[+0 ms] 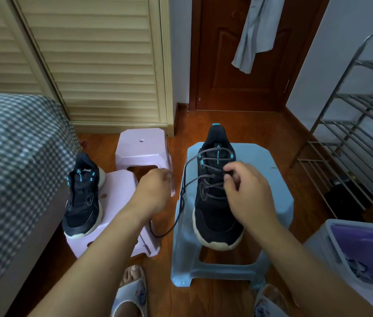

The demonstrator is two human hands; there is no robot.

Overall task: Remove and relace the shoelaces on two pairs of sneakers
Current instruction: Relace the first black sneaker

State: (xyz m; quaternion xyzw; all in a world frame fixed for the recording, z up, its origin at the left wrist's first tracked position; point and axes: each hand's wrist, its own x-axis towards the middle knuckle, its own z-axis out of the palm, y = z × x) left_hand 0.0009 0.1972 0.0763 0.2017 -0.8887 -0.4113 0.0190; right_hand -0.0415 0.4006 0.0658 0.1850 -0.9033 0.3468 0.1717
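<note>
Right hand [247,193] fingers are curled over the laces at the middle of a dark sneaker [217,195], which is stood on a pale blue stool [270,202]. A grey shoelace [182,197] is seen running off the shoe's left side toward the left hand [155,191]; its grip is blurred and cannot be told. A second sneaker [83,197], unlaced, is set on a pink stool [119,191] beside the bed [9,156].
</note>
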